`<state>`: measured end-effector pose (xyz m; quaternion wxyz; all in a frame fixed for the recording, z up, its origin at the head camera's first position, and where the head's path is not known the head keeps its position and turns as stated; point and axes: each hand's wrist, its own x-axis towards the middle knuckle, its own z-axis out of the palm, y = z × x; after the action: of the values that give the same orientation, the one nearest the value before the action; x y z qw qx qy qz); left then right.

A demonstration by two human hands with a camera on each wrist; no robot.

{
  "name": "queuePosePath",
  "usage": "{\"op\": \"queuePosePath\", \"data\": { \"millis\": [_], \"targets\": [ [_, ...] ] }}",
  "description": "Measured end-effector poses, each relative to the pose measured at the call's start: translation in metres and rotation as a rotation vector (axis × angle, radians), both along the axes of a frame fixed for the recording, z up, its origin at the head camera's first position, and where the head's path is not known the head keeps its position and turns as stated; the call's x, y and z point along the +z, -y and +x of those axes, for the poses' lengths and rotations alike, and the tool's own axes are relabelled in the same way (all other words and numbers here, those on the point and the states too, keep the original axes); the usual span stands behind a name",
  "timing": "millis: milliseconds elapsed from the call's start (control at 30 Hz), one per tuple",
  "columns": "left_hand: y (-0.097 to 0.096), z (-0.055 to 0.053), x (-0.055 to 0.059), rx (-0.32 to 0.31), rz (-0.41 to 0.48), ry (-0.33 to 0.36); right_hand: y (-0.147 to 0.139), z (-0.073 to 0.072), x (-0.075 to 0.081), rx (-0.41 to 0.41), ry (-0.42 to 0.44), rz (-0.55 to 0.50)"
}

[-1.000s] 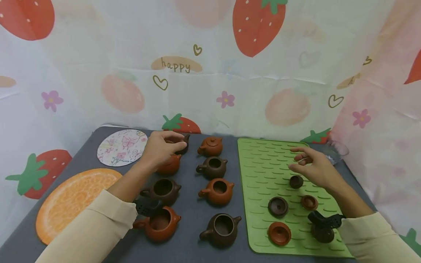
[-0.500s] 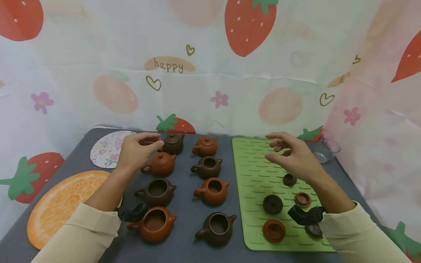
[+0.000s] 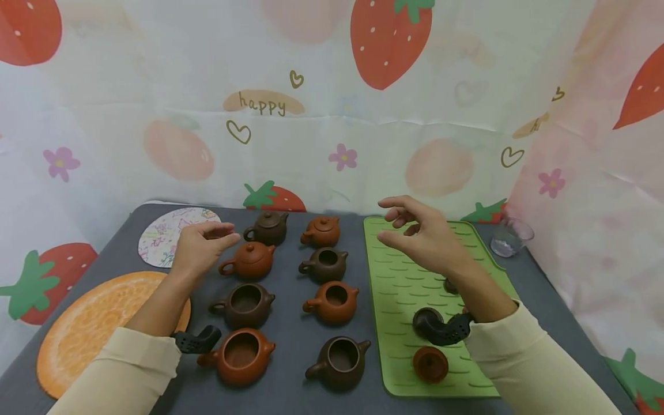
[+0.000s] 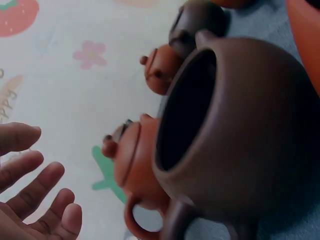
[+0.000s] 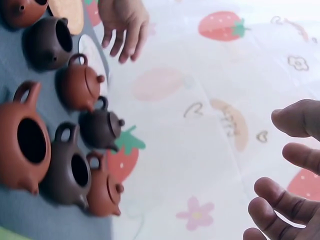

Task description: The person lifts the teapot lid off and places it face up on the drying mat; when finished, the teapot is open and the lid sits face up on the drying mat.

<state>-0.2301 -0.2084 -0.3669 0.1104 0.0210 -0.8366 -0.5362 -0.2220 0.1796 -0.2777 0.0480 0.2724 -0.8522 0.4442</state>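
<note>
My left hand (image 3: 204, 248) hovers with loose fingers and nothing in it, left of a lidded dark brown teapot (image 3: 268, 229) and a lidded reddish teapot (image 3: 252, 260). Over the left part of a green mat (image 3: 399, 276) my right hand (image 3: 422, 236) is raised, fingers spread and holding nothing. A third lidded teapot (image 3: 321, 232), reddish, stands at the back of the right column. Lidless are a dark teapot (image 4: 240, 125), large in the left wrist view, and several others, such as the reddish teapot (image 3: 339, 311). On the mat lie a reddish lid (image 3: 430, 364) and a dark lid (image 3: 426, 314); my right forearm hides others.
An orange-slice placemat (image 3: 98, 323) and a round floral mat (image 3: 166, 236) lie at the left. Behind the green mat's right corner stands a clear glass (image 3: 510, 237). A strawberry-print cloth (image 3: 332, 115) hangs behind the table.
My left hand has drawn back leftward from the dark teapot at the back, which now shows its lid. My right hand has moved left across the green mat. The view has turned slightly right.
</note>
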Motion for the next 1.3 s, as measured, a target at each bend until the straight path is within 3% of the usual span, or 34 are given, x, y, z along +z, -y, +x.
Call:
{"op": "queuePosePath", "data": {
  "millis": [233, 533, 867, 1133, 1300],
  "targets": [
    [0.007, -0.004, -0.011, 0.029, -0.021, 0.083, 0.031, -0.008, -0.002, 0.055, 0.011, -0.005],
    [0.01, -0.009, -0.029, -0.009, -0.024, 0.198, 0.06, -0.021, -0.014, 0.111, 0.027, -0.013],
    [0.016, -0.01, -0.031, -0.031, -0.071, 0.277, 0.094, -0.034, -0.03, 0.159, 0.102, -0.038],
    [0.019, -0.011, -0.034, -0.025, -0.078, 0.311, 0.121, -0.041, -0.047, 0.131, 0.162, -0.037],
    [0.02, -0.015, -0.036, -0.021, -0.063, 0.372, 0.129, -0.047, -0.054, 0.095, 0.188, -0.037]
  ]
}}
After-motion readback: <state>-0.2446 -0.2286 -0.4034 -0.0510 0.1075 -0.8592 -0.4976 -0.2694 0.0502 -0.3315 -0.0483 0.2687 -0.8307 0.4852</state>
